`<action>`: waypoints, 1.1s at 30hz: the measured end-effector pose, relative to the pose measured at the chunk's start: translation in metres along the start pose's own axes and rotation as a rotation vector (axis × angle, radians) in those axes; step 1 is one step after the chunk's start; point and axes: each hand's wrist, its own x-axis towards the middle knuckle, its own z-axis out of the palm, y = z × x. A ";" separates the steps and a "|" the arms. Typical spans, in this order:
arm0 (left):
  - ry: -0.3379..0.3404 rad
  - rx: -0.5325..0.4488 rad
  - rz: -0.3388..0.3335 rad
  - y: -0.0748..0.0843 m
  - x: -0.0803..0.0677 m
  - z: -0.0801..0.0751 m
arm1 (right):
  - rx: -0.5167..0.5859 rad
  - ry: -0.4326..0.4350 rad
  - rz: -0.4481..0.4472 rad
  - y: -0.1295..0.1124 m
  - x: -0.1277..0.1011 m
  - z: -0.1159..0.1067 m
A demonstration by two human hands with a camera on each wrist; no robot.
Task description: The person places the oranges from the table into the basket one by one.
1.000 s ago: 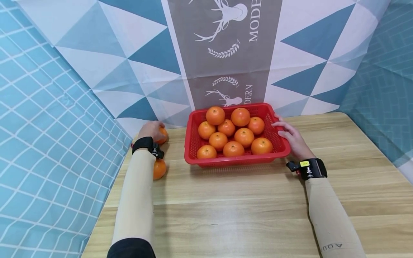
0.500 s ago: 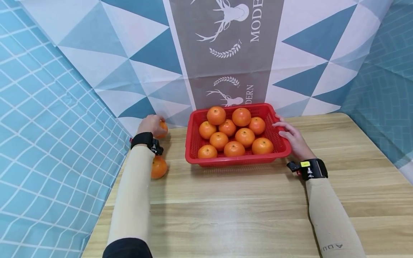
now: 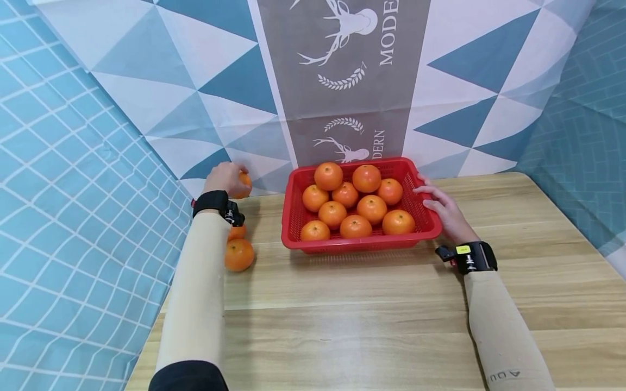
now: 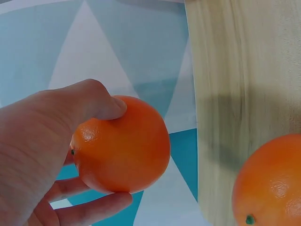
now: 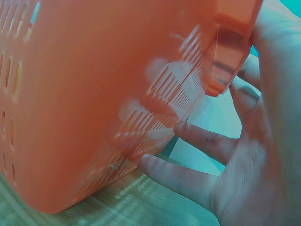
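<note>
**Left hand lifts an orange at the tabletop's far-left corner**

The left hand (image 3: 222, 179) has its grip closed round an orange (image 4: 121, 143), thumb over the top and fingers curled beneath, holding it clear of the tabletop (image 3: 371, 304) near the far-left corner, in front of the patterned backdrop (image 3: 146, 81). Two more oranges (image 3: 239, 254) lie on the tabletop along the left edge, just beside the forearm, one partly hidden behind the wrist strap. The right hand (image 3: 442, 209) rests against the right wall of the red basket (image 3: 362, 243), fingers fairly straight and spread on the slotted side, thumb at the rim; its grip is open, steadying rather than clasping. The basket stands toward the far edge, middle of the tabletop, with ten oranges inside.

To carry this well, I judge the lifted orange should stay high enough to pass the basket's left rim, then be lowered into a gap rather than dropped onto the pile, while the right hand braces the basket.
</note>
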 end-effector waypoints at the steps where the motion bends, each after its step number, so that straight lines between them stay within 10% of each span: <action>1: -0.001 0.001 -0.001 0.001 0.000 -0.001 | 0.001 0.000 0.000 0.000 0.000 0.000; 33: 0.061 -0.091 0.205 0.079 0.016 -0.017 | 0.006 0.009 -0.009 0.003 0.001 0.000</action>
